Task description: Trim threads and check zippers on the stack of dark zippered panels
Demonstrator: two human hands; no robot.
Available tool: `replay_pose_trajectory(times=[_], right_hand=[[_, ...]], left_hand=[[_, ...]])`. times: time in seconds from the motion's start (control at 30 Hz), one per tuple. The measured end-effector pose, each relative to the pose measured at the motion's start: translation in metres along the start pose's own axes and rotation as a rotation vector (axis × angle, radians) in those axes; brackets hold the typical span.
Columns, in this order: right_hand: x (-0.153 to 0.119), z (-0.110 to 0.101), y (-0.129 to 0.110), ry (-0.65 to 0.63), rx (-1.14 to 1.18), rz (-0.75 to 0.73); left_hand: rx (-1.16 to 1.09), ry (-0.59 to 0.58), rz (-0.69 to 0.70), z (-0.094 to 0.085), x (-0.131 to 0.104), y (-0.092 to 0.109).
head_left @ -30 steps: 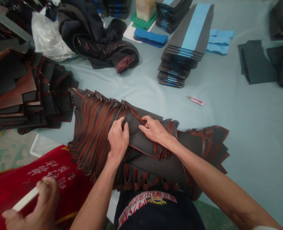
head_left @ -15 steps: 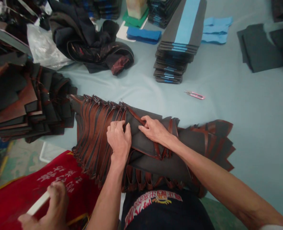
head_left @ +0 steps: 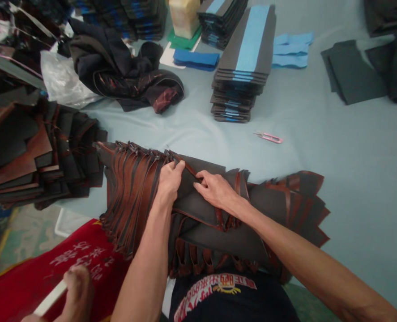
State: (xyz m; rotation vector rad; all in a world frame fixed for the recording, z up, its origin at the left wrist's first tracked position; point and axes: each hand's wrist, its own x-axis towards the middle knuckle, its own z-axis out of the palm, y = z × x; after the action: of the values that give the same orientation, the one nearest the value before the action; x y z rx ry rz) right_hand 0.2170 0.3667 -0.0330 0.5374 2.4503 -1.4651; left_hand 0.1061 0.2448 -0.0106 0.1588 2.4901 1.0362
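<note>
A long overlapping pile of dark grey pieces with reddish-brown bands (head_left: 191, 192) lies along the table's near edge. My left hand (head_left: 170, 179) pinches the upper end of a narrow brown strip (head_left: 189, 168) on the top piece. Farther down the same strip, my right hand (head_left: 211, 188) holds it between thumb and fingers. Rows of brown folds (head_left: 131, 188) lie left of my left hand, and pointed ends (head_left: 305, 201) fan out at the right.
Beyond the pile are pink thread snips (head_left: 268, 137), grey pieces with light-blue stripes (head_left: 241, 62), blue cloth (head_left: 196, 59) and a dark garment (head_left: 127, 76). Another dark-brown stack (head_left: 44, 156) stands left. At lower left, another person's hand (head_left: 74, 290) holds a white bar (head_left: 50, 297).
My left hand has moved up and right from the middle of the pile to the strip's upper end. My right hand stays on the strip. The view has shifted slightly.
</note>
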Motion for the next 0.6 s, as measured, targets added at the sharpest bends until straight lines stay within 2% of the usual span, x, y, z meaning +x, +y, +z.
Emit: replay_pose_trajectory(times=[0.07,0.13,0.23,0.3,0.33,0.43,0.5,0.6], right_hand=[[-0.008,0.0,0.003,0.027,0.047,-0.027],[-0.018,0.0,0.006,0.137,0.15,-0.081],[-0.035,-0.004,0.008,0.474,0.205,-0.242],[-0.044,-0.009,0.006,0.67,0.081,-0.399],[-0.048,-0.012,0.004,0.716,0.004,-0.472],[-0.053,-0.02,-0.001,0.678,-0.168,-0.575],[-0.054,-0.024,-0.003,0.576,-0.198,-0.575],[-0.054,-0.031,-0.009,0.402,-0.178,-0.554]], left_hand=[[-0.164,-0.038,-0.022,0.0,-0.006,-0.001],[-0.304,-0.083,-0.017,-0.001,-0.022,-0.002],[-0.605,-0.201,-0.025,-0.001,-0.057,-0.004],[-0.822,-0.243,-0.07,0.001,-0.077,-0.005],[-0.909,-0.251,-0.099,0.003,-0.085,-0.006],[-1.047,-0.248,-0.157,0.008,-0.1,-0.011],[-1.064,-0.251,-0.143,0.011,-0.104,-0.017],[-0.973,-0.277,-0.052,0.012,-0.11,-0.023]])
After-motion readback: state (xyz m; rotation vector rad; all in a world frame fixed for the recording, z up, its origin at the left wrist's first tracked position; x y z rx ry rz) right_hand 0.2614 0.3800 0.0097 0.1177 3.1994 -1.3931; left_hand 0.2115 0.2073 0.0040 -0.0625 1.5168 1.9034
